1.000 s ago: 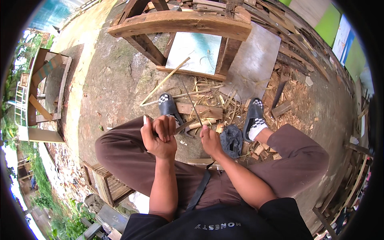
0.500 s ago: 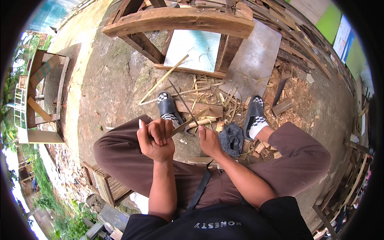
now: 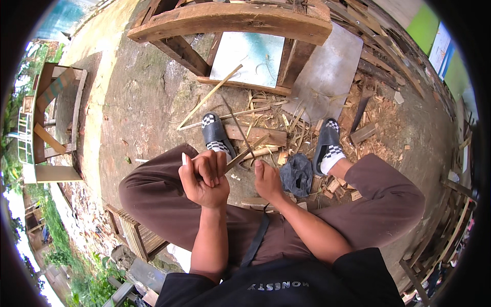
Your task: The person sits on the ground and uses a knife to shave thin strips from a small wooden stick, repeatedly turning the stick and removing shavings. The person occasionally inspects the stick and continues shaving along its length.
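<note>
My left hand [image 3: 205, 178] is closed, palm side partly up, around one end of a flat bamboo strip [image 3: 246, 154]. The strip slants away to the upper right. My right hand [image 3: 268, 182] is a fist with the thumb on top, holding a long, thin, dark blade-like tool [image 3: 237, 121]; its handle is hidden in the fist. The tool points far and to the left and crosses the strip just ahead of my hands. Whether the two touch cannot be made out.
Bamboo splinters and wood offcuts [image 3: 261, 137] lie between my sandalled feet, beside a black plastic bag [image 3: 297, 175]. Ahead stands a wooden frame [image 3: 230, 23] over a pale sheet [image 3: 248, 59]. A grey metal sheet [image 3: 330, 71] lies right of it. Planks [image 3: 378, 56] are piled at the far right.
My left hand has shifted slightly right, toward my right hand. The dark tool's tip has swung a little to the right. Both hands keep their grips.
</note>
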A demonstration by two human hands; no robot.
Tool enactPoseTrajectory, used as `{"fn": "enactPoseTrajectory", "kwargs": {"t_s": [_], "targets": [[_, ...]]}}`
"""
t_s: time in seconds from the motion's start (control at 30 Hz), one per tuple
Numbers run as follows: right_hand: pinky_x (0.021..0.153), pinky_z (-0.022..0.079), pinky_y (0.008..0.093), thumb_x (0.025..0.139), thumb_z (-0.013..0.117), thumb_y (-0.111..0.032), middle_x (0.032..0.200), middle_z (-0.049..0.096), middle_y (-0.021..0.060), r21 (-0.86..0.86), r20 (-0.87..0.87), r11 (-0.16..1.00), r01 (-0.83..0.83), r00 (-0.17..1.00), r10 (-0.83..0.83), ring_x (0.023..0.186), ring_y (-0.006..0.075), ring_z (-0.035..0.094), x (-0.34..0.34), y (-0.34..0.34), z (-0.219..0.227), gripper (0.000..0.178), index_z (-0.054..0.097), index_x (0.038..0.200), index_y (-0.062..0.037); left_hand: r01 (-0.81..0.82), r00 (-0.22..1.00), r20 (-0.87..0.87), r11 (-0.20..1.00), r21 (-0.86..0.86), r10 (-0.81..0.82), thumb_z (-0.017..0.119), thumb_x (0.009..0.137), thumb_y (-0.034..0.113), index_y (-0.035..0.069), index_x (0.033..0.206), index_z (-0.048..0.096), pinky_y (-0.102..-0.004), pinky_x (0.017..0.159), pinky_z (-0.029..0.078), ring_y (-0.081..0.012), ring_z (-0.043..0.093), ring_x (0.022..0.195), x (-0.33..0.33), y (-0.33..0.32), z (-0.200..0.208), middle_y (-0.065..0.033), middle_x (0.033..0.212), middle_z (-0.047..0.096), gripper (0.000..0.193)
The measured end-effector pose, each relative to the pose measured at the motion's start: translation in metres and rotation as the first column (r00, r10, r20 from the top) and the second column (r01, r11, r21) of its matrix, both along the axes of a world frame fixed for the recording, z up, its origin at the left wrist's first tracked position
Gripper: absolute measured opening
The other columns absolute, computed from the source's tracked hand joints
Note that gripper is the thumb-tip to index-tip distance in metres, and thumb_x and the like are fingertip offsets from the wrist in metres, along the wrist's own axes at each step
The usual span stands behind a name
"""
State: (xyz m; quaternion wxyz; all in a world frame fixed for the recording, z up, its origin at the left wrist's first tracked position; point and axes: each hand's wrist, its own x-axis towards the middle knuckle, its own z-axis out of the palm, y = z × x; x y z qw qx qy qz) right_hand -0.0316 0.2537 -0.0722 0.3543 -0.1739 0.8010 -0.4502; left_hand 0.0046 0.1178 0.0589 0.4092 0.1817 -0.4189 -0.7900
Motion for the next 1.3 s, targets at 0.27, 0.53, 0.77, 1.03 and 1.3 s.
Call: {"fn": "enactPoseTrajectory", "kwargs": {"t_s": [0.27,0.53,0.77,1.03,1.3], "targets": [[0.069,0.047,0.0585,0.108,0.039,-0.035,0.076,0.063,0.0316,-0.102,-0.026,0.995,-0.009,1.000,0.006,0.078,0.0546,0.060,0.004,0.003,0.002,0.048,0.064,0.091,0.0031,-0.009,1.000,0.012,1.000,-0.005,0.009,0.023,0.108,0.034,0.014,0.047,0.029,-0.0287,0.046,0.023,-0.0124,0.021,0.042,-0.004,0.000,0.003,0.0006,0.047,0.027,0.064],[0.073,0.047,0.0594,0.108,0.036,-0.037,0.079,0.064,0.0318,-0.102,-0.029,0.994,-0.035,0.999,0.032,0.082,0.0551,0.060,0.002,-0.001,0.010,0.051,0.065,0.096,0.0028,-0.046,0.999,0.003,0.999,0.014,0.046,0.026,0.109,0.035,0.014,0.048,0.029,-0.0283,0.046,0.023,-0.0124,0.023,0.043,-0.005,-0.003,0.004,0.0002,0.047,0.028,0.064],[0.072,0.047,0.0584,0.108,0.038,-0.038,0.076,0.063,0.0304,0.039,-0.001,0.999,-0.030,1.000,0.030,0.081,0.0537,0.061,-0.001,0.000,-0.017,0.050,0.064,0.096,0.0021,-0.078,0.997,0.000,0.994,0.081,0.078,0.026,0.109,0.036,0.015,0.049,0.029,-0.0275,0.046,0.023,-0.0126,0.024,0.044,-0.001,-0.007,0.002,0.0000,0.047,0.028,0.064],[0.073,0.046,0.0592,0.108,0.038,-0.038,0.076,0.063,0.0301,0.065,-0.012,0.998,-0.003,1.000,0.003,0.082,0.0539,0.062,-0.002,0.000,-0.033,0.049,0.064,0.095,0.0016,-0.103,0.995,0.002,0.989,0.104,0.104,0.027,0.108,0.036,0.015,0.049,0.030,-0.0272,0.047,0.024,-0.0124,0.024,0.043,-0.004,-0.007,0.006,0.0004,0.047,0.028,0.063],[0.076,0.045,0.0604,0.108,0.037,-0.041,0.079,0.063,0.0309,0.289,0.119,0.957,0.025,0.991,-0.061,0.085,0.0543,0.061,-0.012,0.003,-0.052,0.053,0.061,0.089,0.0033,-0.131,0.991,0.011,0.986,0.106,0.130,0.025,0.109,0.036,0.015,0.049,0.030,-0.0280,0.047,0.024,-0.0124,0.024,0.044,-0.007,-0.005,0.006,0.0003,0.050,0.029,0.064]]}}
